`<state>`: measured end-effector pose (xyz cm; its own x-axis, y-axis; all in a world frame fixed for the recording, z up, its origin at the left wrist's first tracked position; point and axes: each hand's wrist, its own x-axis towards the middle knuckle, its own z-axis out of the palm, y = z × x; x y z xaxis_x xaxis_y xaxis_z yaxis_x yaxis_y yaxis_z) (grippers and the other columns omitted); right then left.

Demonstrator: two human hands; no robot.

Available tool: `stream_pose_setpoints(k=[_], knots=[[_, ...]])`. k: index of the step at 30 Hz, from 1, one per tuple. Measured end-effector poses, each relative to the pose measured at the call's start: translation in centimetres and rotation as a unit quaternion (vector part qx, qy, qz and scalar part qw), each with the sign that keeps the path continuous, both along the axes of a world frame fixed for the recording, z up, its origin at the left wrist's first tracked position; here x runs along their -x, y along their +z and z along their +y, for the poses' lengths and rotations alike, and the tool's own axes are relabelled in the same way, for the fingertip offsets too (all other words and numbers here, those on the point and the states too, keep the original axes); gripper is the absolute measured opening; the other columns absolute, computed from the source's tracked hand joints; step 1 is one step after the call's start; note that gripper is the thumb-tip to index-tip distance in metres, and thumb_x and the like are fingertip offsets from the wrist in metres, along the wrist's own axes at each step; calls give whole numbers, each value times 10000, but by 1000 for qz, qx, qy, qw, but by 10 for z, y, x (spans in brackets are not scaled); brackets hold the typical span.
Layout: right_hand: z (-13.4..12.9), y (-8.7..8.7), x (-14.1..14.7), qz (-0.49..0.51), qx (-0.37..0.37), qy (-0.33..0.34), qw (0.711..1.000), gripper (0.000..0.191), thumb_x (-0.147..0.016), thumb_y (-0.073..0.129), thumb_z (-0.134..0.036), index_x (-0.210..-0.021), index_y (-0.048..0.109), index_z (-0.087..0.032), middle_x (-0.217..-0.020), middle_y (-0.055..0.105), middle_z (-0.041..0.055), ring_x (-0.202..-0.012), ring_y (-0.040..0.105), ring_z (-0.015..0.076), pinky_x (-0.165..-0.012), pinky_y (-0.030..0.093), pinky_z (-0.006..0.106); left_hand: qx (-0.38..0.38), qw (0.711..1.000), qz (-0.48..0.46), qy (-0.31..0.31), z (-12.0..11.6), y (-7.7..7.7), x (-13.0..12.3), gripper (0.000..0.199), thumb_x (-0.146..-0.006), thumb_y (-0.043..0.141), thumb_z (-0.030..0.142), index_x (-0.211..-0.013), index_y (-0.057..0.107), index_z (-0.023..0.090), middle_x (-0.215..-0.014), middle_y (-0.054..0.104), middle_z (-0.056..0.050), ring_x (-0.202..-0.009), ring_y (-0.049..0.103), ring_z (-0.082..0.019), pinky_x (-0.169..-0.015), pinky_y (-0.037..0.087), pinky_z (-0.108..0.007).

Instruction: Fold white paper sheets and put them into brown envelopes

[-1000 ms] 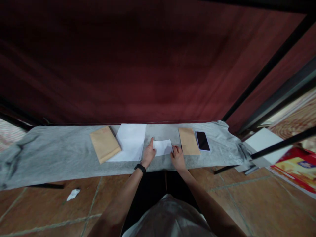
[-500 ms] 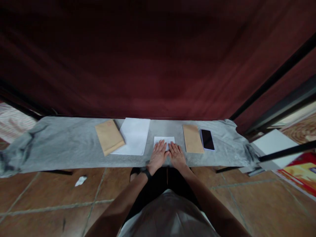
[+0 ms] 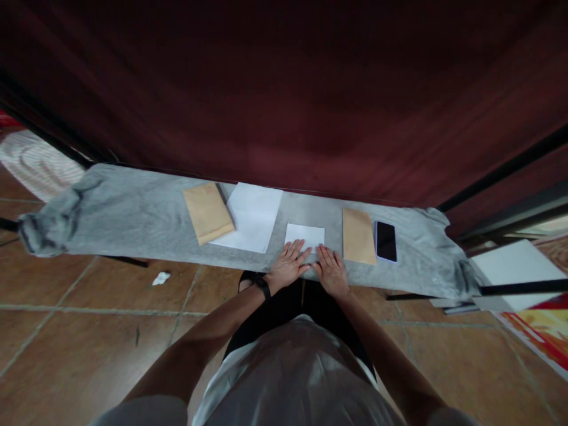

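Observation:
A small white paper (image 3: 305,234) lies on the grey cloth in front of me. My left hand (image 3: 287,267), with a dark band at the wrist, lies flat with fingers spread over the paper's lower left part. Flat too is my right hand (image 3: 331,272), its fingertips at the paper's lower right corner. Left of them, a tan envelope (image 3: 208,213) overlaps a large white sheet (image 3: 255,216). To the right are another tan envelope (image 3: 358,236) and a phone (image 3: 386,241) with a dark screen.
The grey cloth (image 3: 146,219) covers a long narrow table. A dark red curtain (image 3: 284,106) hangs along its far edge. Black bars (image 3: 510,168) stand at the sides. A white board (image 3: 517,269) is at the right, and a crumpled white scrap (image 3: 161,278) lies on the tiled floor.
The camera view has shifted and tilted. My hands have slid nearer the small paper's lower edge and slightly apart, uncovering more of it.

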<state>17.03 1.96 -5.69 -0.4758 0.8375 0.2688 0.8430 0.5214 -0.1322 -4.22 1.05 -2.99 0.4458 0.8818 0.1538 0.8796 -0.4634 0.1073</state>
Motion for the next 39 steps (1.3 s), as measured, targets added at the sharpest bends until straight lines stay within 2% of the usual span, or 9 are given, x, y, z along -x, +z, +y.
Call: stream_pose_setpoints(k=[4, 7, 14, 19, 26, 32, 39], knots=[[-1, -3, -11, 22, 1, -19, 1000, 565, -1068, 337, -396, -1542, 382, -91, -1573, 422, 168, -1458, 400, 282, -1206, 295, 491, 0, 1000, 2, 3, -1, 3, -2, 619, -1016, 417, 517, -1561, 356, 228, -1643, 308, -131, -1531, 256, -271, -1250, 203, -488], [5, 2, -8, 46, 11, -21, 999, 570, -1070, 311, -403, -1518, 418, -68, -1568, 427, 180, -1473, 375, 287, -1199, 315, 497, -4, 1000, 4, 4, -2, 3, -2, 612, -1013, 431, 509, -1554, 369, 229, -1639, 319, -126, -1522, 279, -278, -1247, 211, -491], [37, 17, 34, 39, 59, 13, 997, 542, -1072, 265, -360, -1506, 450, -94, -1595, 392, 139, -1495, 340, 262, -1221, 282, 479, -19, 1000, 14, 5, -1, -3, -3, 586, -1009, 457, 494, -1486, 467, 155, -1613, 348, -178, -1509, 304, -302, -1240, 231, -503], [53, 20, 49, 4, 76, 2, 997, 503, -1068, 290, -329, -1489, 486, -134, -1591, 401, 118, -1485, 363, 239, -1218, 278, 448, -24, 1000, 19, 5, 2, -6, -2, 597, -1017, 427, 492, -1484, 461, 122, -1597, 373, -186, -1512, 297, -300, -1244, 237, -504], [52, 12, 40, 4, 42, -35, 999, 482, -1061, 357, -355, -1506, 470, -207, -1592, 405, 92, -1472, 382, 239, -1209, 273, 447, -14, 1000, 13, 3, 3, -9, 0, 615, -1017, 411, 478, -1530, 401, 138, -1617, 340, -161, -1532, 244, -285, -1257, 210, -513], [51, 9, 36, 20, 23, -77, 997, 486, -1063, 355, -372, -1495, 487, -196, -1593, 403, 109, -1450, 409, 268, -1194, 279, 468, 7, 1000, 7, 26, 5, -11, -2, 634, -1030, 342, 458, -1554, 343, 101, -1622, 335, -161, -1536, 237, -259, -1261, 213, -478], [50, 9, 39, 19, 17, -87, 996, 476, -1062, 359, -345, -1494, 485, -190, -1588, 417, 106, -1450, 406, 274, -1186, 279, 464, 57, 995, -1, 76, 35, -8, -14, 628, -1048, 206, 420, -1554, 331, 69, -1616, 345, -166, -1539, 230, -253, -1253, 227, -490]])
